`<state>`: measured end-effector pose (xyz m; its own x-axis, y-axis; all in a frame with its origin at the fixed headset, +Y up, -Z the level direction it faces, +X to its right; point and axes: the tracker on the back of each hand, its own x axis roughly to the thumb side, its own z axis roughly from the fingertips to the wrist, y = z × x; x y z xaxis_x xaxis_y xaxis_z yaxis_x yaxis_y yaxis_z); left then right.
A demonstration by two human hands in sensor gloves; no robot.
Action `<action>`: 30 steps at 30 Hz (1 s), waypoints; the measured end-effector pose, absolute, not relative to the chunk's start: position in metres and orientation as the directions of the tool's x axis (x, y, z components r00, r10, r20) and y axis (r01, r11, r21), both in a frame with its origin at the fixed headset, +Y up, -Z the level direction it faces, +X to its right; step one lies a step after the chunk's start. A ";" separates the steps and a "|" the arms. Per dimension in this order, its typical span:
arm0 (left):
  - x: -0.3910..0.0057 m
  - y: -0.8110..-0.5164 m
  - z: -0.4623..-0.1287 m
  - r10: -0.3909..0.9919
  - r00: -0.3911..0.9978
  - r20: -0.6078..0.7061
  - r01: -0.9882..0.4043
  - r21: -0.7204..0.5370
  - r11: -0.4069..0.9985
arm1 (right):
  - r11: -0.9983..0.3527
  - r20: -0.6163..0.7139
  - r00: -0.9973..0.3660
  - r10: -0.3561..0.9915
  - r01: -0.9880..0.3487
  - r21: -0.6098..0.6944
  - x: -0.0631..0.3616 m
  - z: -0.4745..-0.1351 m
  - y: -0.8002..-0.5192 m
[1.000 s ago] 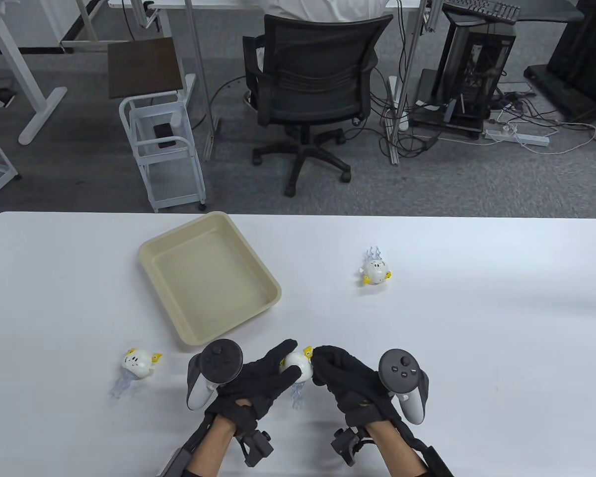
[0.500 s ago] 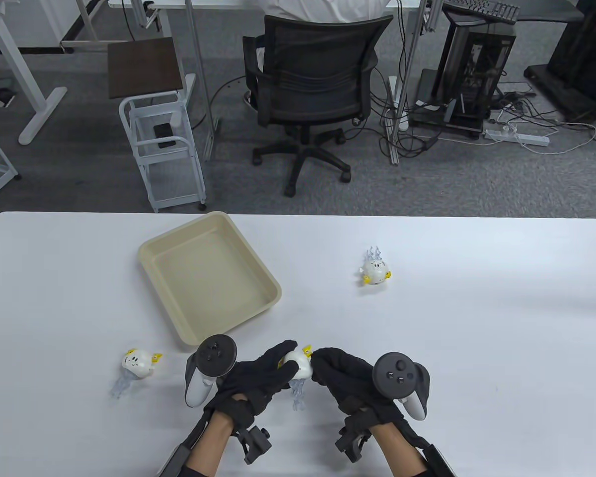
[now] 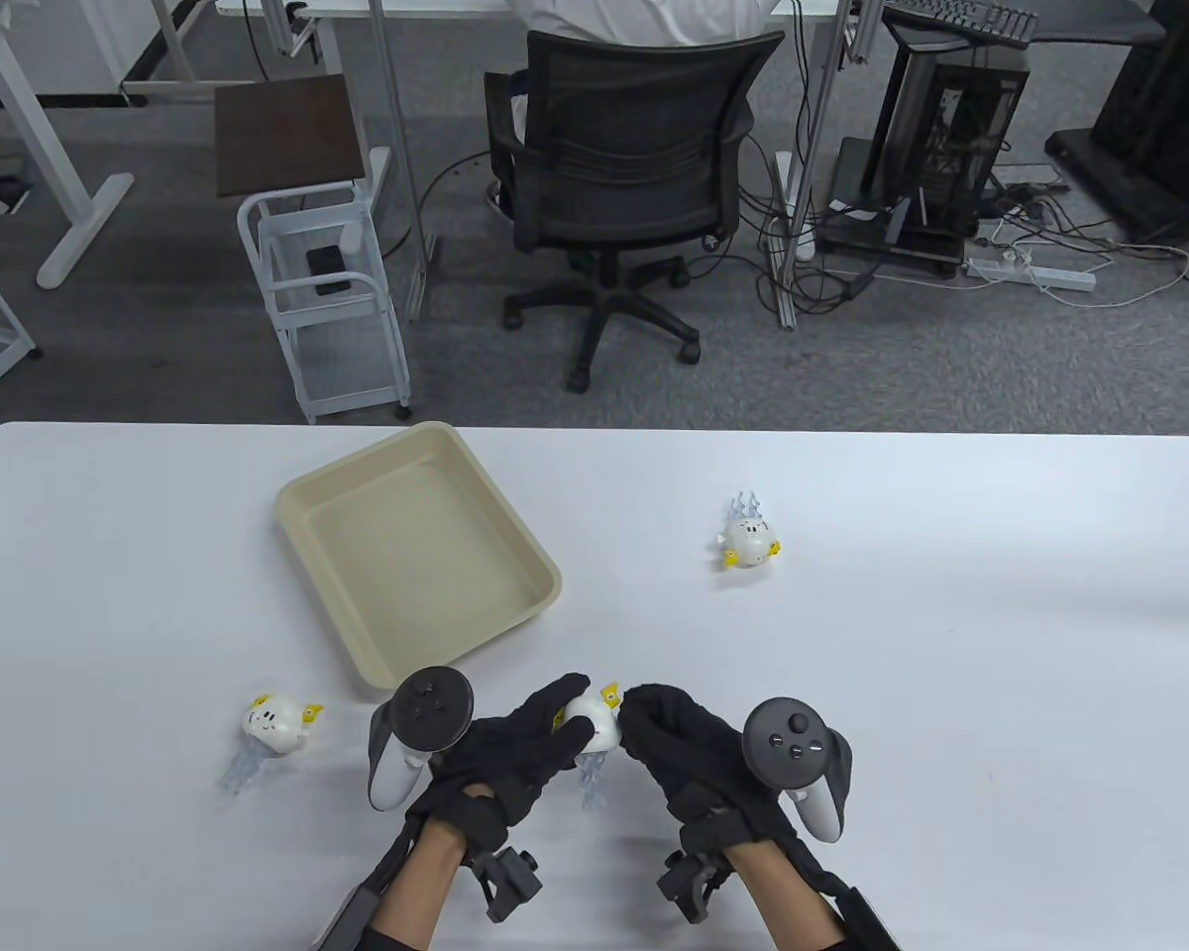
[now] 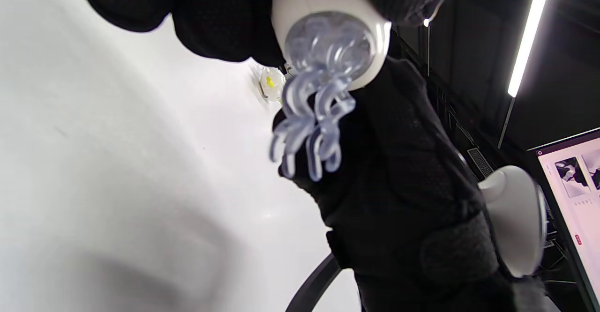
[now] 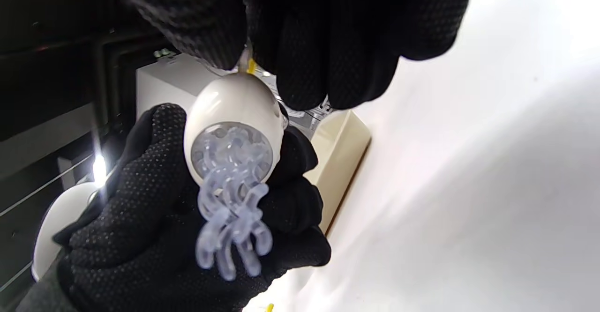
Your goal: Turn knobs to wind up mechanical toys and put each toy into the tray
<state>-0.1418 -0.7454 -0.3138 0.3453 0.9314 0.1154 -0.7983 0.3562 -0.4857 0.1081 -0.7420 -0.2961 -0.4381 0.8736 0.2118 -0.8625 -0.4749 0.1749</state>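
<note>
My left hand [image 3: 545, 738] grips a white jellyfish wind-up toy [image 3: 594, 725] just above the table's near edge; its clear tentacles [image 4: 311, 124] hang down. My right hand [image 3: 654, 728] pinches the toy's yellow knob [image 5: 247, 64] on its right side. In the right wrist view the toy [image 5: 234, 129] sits in the left palm with the right fingertips [image 5: 304, 68] closed above it. The beige tray [image 3: 515, 604] lies empty to the upper left. A second toy [image 3: 273, 725] lies left of my hands, a third toy [image 3: 748, 540] at mid-table right.
The white table [image 3: 951, 644] ends at a far edge, beyond which stand an office chair [image 3: 619, 188] with a person seated, a small white cart [image 3: 332, 287] and a computer tower [image 3: 951, 149]. A monitor [image 4: 574, 181] shows at the left wrist view's right edge.
Both hands stay on the toy; the right wrist has rolled slightly, its tracker shifting a little left, and the toy has edged slightly upward in the table view.
</note>
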 end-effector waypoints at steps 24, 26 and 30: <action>-0.141 -0.739 -0.309 0.948 0.289 0.131 -0.803 -0.506 0.314 | -0.330 0.074 -0.322 0.944 -0.905 0.267 0.104 -0.303 -0.751; -0.140 -0.738 -0.310 0.945 0.293 0.144 -0.802 -0.501 0.324 | -0.265 0.022 -0.270 0.963 -0.924 0.276 0.106 -0.305 -0.751; -0.141 -0.740 -0.310 0.953 0.280 0.120 -0.808 -0.506 0.301 | -0.306 0.054 -0.303 0.951 -0.914 0.265 0.106 -0.306 -0.749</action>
<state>-0.1406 -0.7403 -0.3103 0.2797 0.9526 0.1196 -0.8081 0.3008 -0.5064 0.1061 -0.7488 -0.3056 -0.3030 0.9514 0.0544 -0.9144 -0.3063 0.2646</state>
